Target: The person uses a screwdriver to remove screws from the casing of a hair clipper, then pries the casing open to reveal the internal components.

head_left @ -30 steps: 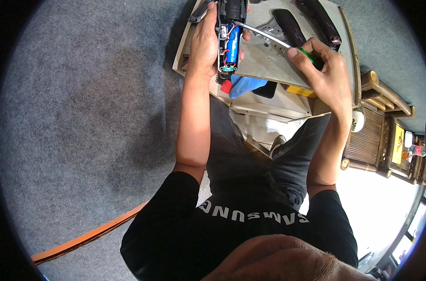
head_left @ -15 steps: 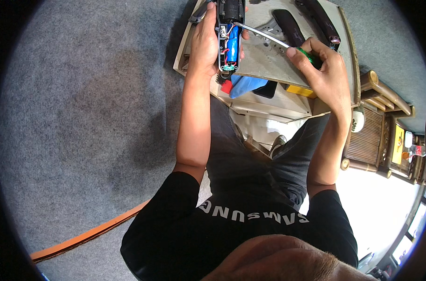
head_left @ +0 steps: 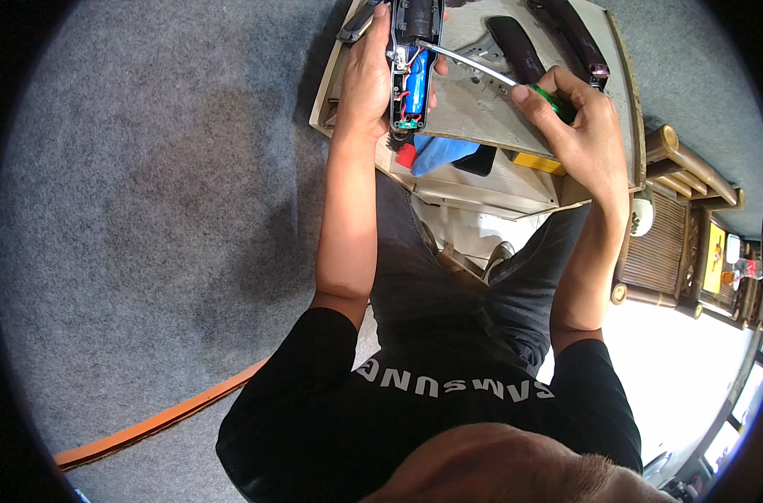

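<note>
My left hand (head_left: pixel 368 88) is wrapped around an opened hair clipper (head_left: pixel 401 105), its fingertips showing on the far side of the black shell. Inside lie a blue battery (head_left: pixel 416 82), a dark cylindrical motor (head_left: pixel 417 21), red and white wires and a small green board at the near end. In my right hand (head_left: pixel 584 126) is a screwdriver (head_left: pixel 480 64), gripped by its green handle. Its metal shaft slants left and its tip is in the housing, between motor and battery. Whether the tip touches a wire or the motor's edge is too small to make out.
Dark casing parts (head_left: pixel 516 49) and a longer dark shell (head_left: pixel 573 38) lie on the worn wooden table (head_left: pixel 474 117). On a shelf below are a blue cloth (head_left: pixel 442 153), a black flat object and a yellow box (head_left: pixel 538 163). A bamboo chair (head_left: pixel 658 235) stands at the right.
The clipper has tilted and shifted slightly in my left hand. The screwdriver tip stays at nearly the same spot, and my right hand has barely moved.
</note>
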A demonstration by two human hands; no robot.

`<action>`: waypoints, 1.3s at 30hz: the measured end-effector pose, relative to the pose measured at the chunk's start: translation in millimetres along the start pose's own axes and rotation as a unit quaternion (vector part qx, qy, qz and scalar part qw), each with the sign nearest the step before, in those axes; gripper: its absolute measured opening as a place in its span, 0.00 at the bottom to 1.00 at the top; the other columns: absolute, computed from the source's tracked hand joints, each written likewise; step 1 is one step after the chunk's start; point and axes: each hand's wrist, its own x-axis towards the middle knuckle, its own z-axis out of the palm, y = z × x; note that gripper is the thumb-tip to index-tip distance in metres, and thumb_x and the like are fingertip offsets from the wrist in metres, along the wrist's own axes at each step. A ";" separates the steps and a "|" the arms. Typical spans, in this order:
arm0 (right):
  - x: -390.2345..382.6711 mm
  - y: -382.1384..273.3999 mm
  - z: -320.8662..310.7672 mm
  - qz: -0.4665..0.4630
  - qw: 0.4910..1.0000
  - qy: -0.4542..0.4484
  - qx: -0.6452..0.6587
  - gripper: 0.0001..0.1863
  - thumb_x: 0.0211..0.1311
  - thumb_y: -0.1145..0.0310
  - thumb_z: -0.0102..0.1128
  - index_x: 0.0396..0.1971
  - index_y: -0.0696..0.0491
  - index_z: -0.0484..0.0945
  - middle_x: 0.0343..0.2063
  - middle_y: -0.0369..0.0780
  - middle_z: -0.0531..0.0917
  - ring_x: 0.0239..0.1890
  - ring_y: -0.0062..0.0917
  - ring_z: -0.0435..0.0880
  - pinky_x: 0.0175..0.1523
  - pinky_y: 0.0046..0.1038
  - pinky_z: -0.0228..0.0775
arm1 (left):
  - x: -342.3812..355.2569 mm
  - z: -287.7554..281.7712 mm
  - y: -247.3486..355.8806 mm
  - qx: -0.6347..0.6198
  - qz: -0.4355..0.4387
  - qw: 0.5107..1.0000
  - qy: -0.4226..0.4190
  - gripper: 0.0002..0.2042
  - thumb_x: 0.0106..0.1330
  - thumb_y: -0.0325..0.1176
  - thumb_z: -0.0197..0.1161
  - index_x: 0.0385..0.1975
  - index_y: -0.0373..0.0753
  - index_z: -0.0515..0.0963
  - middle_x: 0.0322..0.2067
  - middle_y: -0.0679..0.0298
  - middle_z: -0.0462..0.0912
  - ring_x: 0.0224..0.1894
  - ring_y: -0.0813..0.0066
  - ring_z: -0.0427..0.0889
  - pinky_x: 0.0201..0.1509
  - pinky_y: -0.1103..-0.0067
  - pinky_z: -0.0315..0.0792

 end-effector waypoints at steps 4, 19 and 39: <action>-0.1 -3.2 0.0 -0.005 1.000 0.009 0.010 0.25 0.62 0.44 0.72 0.25 0.54 0.86 0.13 0.37 0.79 0.19 0.21 0.79 0.28 0.28 0.68 | -0.7 0.9 1.7 0.003 -0.005 1.000 0.001 0.35 0.83 0.60 0.37 0.64 0.33 0.77 0.26 0.55 0.86 0.14 0.76 0.81 0.16 0.81 0.77; 0.2 1.6 2.0 -0.012 1.000 0.013 0.013 0.25 0.61 0.44 0.73 0.24 0.54 0.85 0.12 0.36 0.78 0.18 0.21 0.77 0.28 0.28 0.67 | 1.1 -5.5 -2.2 0.006 -0.012 1.000 -0.007 0.38 0.83 0.60 0.32 0.64 0.30 0.76 0.28 0.50 0.85 0.14 0.75 0.79 0.16 0.81 0.75; -0.3 -0.2 2.0 -0.005 1.000 0.016 0.013 0.25 0.61 0.44 0.73 0.24 0.54 0.85 0.12 0.36 0.78 0.18 0.21 0.78 0.27 0.28 0.66 | 0.4 -1.1 1.6 0.030 -0.017 0.999 0.011 0.37 0.84 0.59 0.30 0.66 0.31 0.74 0.27 0.46 0.85 0.13 0.72 0.78 0.15 0.80 0.73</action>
